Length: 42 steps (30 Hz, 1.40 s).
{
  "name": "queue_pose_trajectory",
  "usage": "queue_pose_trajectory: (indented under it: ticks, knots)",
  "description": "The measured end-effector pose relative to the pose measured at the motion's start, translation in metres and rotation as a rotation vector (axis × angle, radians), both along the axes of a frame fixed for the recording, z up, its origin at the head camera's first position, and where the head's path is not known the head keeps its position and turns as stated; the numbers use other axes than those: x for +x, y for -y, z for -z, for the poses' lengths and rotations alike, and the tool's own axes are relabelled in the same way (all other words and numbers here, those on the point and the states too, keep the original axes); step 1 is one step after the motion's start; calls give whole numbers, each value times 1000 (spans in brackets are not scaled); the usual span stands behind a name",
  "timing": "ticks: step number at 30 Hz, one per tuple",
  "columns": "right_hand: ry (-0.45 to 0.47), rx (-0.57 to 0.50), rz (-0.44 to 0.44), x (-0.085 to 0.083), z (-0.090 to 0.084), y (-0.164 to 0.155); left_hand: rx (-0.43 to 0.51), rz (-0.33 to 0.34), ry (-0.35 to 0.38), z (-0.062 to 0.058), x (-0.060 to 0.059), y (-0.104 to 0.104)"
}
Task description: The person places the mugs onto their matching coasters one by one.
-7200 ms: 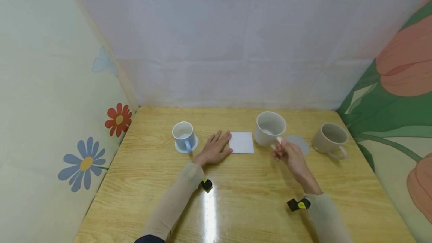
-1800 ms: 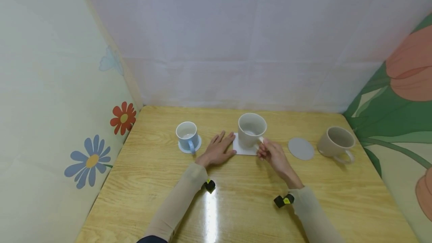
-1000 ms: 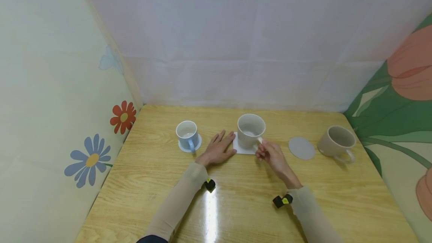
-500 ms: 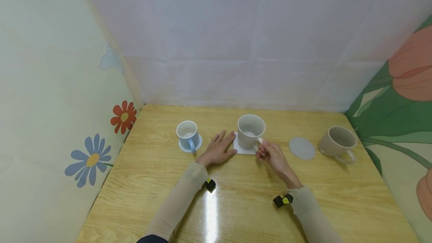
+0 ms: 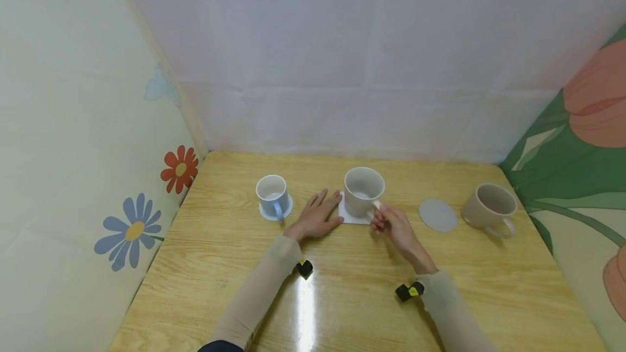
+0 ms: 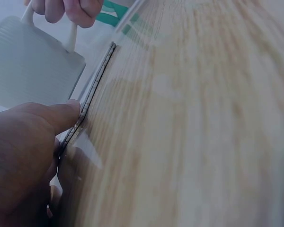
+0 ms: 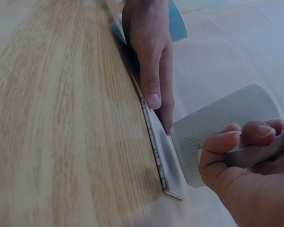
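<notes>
A grey mug (image 5: 363, 190) stands on a white square coaster (image 5: 346, 216) at the middle of the wooden table (image 5: 342, 287). My right hand (image 5: 391, 224) pinches the mug's handle (image 7: 255, 153) from the near side. My left hand (image 5: 317, 215) lies flat on the table, its fingertips (image 7: 154, 100) against the coaster's left edge (image 6: 87, 101). In the right wrist view the grey mug (image 7: 222, 130) rests on the white coaster (image 7: 168, 165). In the left wrist view the grey mug (image 6: 31, 66) fills the upper left, with my right hand's fingers (image 6: 66, 9) on its handle.
A small blue mug (image 5: 272, 193) sits on a round white coaster at the left. A round grey coaster (image 5: 437, 215) lies bare to the right, and a beige mug (image 5: 489, 206) stands beyond it near the table's right edge. Patterned walls enclose the table.
Over the earlier frames my right hand carried the grey mug left from beside the round grey coaster onto the white square coaster. In the last second nothing has visibly moved.
</notes>
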State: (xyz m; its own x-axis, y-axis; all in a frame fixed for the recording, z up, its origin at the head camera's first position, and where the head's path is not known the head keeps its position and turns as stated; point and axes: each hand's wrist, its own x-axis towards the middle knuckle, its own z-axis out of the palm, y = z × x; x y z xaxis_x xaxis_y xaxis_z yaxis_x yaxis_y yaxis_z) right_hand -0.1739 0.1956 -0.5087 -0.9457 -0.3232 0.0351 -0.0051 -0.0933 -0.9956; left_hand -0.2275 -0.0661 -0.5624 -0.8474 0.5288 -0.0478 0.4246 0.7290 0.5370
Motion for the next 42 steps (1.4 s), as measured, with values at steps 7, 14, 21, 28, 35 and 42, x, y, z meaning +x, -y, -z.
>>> queue_pose_trajectory:
  ticks: [7, 14, 21, 28, 35, 42]
  knots:
    - [11, 1, 3, -1, 2, 1, 4, 11, -9, -1, 1, 1]
    - [16, -8, -6, -3, 4, 2, 15, 3, -12, 9, -4, 0]
    - [14, -4, -6, -4, 5, 2, 13, 4, -12, 8, -5, 0]
    - [27, 8, -1, -4, 6, 2, 13, 10, -14, 11, -6, 0]
    - [36, -2, -8, -4, 7, 2, 14, 0, 3, 7, -4, 0]
    - [24, 0, -23, -2, 8, 4, 18, 2, -5, 9, -3, 1]
